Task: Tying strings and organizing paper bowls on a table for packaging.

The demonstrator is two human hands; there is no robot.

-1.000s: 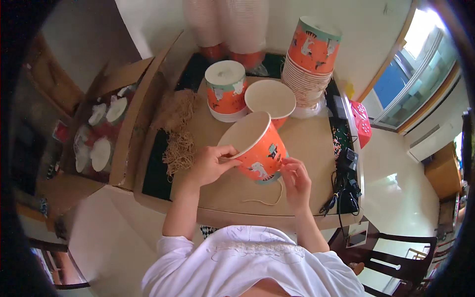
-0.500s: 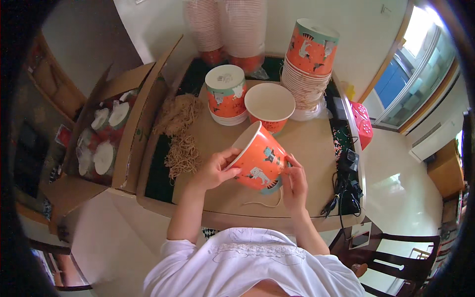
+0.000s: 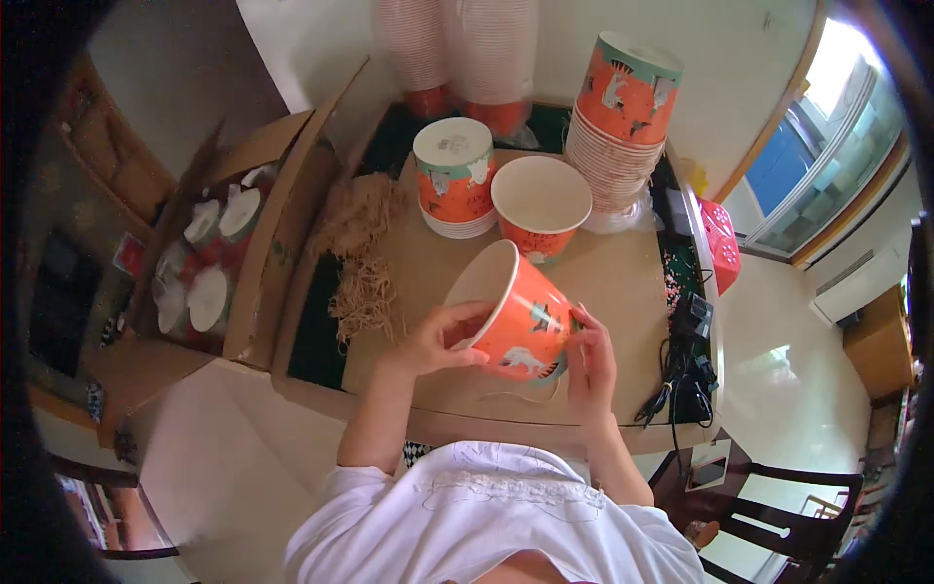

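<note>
An orange paper bucket point(image 3: 530, 316) with animal pictures and a green band is tilted between my two hands, its white opening facing up and left. My left hand point(image 3: 449, 339) pinches the rim, fingers inside and thumb on the outer wall. Against the side near the base rests my right hand point(image 3: 592, 362), its fingers closed on the bucket. A thin pale cord point(image 3: 525, 397) curves below the bucket, close to the right hand; where its upper end goes is hidden. Just beyond stands another bucket point(image 3: 541, 200), mouth up, and left of it a short upside-down stack of buckets point(image 3: 455, 180).
Brown cords point(image 3: 365, 297) lie in a tangled heap on the left of the table. A tall upside-down bucket stack point(image 3: 628, 117) stands back right, bagged stacks point(image 3: 491, 58) behind. An open carton point(image 3: 258, 302) is at left. Black cables point(image 3: 676, 375) lie along the right edge.
The bucket has turned a little in my hands, showing more of its inside. The whole view has shifted slightly, and both hands keep their hold.
</note>
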